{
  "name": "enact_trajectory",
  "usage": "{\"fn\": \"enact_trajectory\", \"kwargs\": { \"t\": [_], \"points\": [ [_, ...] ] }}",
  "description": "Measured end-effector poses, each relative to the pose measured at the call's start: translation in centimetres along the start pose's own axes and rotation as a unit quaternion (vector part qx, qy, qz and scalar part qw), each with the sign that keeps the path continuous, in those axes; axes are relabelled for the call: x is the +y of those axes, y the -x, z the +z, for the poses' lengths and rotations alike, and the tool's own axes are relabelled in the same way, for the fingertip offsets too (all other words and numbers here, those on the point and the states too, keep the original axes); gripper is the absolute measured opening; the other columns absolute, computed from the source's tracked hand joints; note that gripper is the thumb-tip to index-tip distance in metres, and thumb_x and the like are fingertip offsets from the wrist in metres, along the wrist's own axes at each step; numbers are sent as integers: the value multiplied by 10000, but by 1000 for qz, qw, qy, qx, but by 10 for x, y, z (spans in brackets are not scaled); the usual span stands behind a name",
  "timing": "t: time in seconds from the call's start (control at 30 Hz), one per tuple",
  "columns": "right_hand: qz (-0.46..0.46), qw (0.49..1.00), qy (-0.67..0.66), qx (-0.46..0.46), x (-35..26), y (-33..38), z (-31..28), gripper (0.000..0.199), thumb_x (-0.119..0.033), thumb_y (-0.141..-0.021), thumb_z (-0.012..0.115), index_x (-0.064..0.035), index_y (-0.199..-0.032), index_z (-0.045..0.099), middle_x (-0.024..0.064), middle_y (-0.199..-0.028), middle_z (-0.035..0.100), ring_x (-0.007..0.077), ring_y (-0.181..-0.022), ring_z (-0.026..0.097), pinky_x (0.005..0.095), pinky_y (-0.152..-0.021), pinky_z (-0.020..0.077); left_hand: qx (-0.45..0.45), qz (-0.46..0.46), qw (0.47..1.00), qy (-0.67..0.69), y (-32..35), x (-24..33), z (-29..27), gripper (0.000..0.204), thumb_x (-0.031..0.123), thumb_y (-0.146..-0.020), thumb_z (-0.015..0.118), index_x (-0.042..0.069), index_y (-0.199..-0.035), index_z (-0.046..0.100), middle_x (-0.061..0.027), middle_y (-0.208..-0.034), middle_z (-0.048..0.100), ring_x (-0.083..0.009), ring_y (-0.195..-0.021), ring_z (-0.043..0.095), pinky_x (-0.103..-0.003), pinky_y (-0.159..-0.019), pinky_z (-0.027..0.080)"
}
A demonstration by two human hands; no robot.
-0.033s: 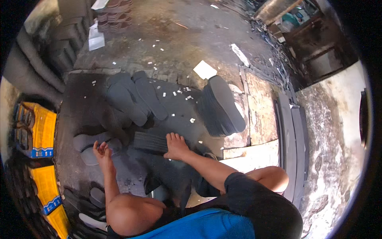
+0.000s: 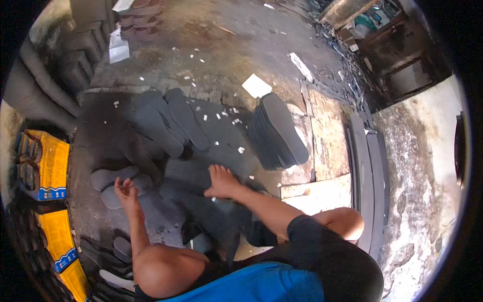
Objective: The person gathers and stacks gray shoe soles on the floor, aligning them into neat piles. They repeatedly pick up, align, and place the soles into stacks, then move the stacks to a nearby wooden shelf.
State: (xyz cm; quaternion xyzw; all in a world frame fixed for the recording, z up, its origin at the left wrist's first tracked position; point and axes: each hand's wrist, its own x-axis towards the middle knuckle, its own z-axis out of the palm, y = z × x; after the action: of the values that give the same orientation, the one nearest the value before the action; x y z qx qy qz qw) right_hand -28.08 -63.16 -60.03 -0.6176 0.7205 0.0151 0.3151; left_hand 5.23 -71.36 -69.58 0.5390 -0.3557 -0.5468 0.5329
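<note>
— What sort of place is this?

— A rough workshop floor point(image 2: 236, 45) of stained concrete, littered with small white scraps, with a dark rubber sheet point(image 2: 221, 146) spread over it.

— And the hands?

— The left hand point(image 2: 126, 192) rests with fingers loosely open, gripping nothing, its fingertips touching a pair of grey sole cut-outs point(image 2: 113, 180) lying just beyond and to the left of it. The right hand point(image 2: 221, 182) lies flat, palm down and fingers spread, pressing on a dark sheet piece point(image 2: 191, 173) directly under it; it clasps nothing either.

— What lies around them?

— Beyond the left hand, several dark soles point(image 2: 171, 123) fan out side by side on the sheet. Further out and to the right of the right hand leans a thick stack of black soles point(image 2: 279, 133), with a white paper square point(image 2: 256, 85) just past it. Well to the left of the left hand sit yellow cartons point(image 2: 48, 161).
</note>
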Motion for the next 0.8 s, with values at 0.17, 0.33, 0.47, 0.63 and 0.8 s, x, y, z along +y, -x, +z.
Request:
{"fn": "enact_trajectory", "kwargs": {
  "t": [0.17, 0.33, 0.47, 0.63, 0.8],
  "points": [
    [20, 960, -278, 21, 62, 41, -165, 1139, -528, -689, 896, 120, -1467, 376, 281, -1379, 552, 346, -1302, 544, 422, -1085, 437, 192, -75, 978, 8, 3, 0, -33, 634, 85, -969, 649, 103, -1516, 328, -101, -1324, 537, -207, -1172, 558, -390, -987, 462],
    [116, 892, -434, 50, 135, 93, -282, 966, -423, -791, 856, 114, -1463, 417, 265, -1384, 557, 311, -1288, 560, 386, -1053, 466, 225, -141, 964, 33, 7, -15, -35, 667, 91, -949, 669, 98, -1513, 312, -134, -1381, 520, -245, -1233, 553, -411, -1060, 440],
    [200, 882, -426, -2, 175, 99, -276, 976, -521, -790, 838, 82, -1464, 472, 240, -1445, 550, 373, -1322, 540, 446, -1080, 445, 206, -160, 965, 15, 16, -16, -26, 699, 105, -943, 683, 93, -1523, 293, -165, -1428, 497, -265, -1277, 532, -439, -1093, 427],
    [230, 911, -342, 19, 205, 89, -267, 976, -569, -828, 803, -61, -1561, 405, 155, -1512, 509, 314, -1401, 455, 517, -1103, 354, 227, -174, 958, 28, 21, -2, -31, 724, 129, -940, 705, 86, -1530, 288, -171, -1442, 491, -290, -1320, 509, -443, -1101, 417],
    [215, 935, -274, 63, 197, 87, -281, 1160, -676, -810, 762, -93, -1643, 203, 199, -1567, 436, 363, -1450, 394, 622, -1118, 285, 237, -211, 947, 41, 24, -12, -47, 678, 139, -931, 714, 53, -1505, 363, -165, -1446, 490, -299, -1365, 470, -451, -1121, 402]
  ]
}}
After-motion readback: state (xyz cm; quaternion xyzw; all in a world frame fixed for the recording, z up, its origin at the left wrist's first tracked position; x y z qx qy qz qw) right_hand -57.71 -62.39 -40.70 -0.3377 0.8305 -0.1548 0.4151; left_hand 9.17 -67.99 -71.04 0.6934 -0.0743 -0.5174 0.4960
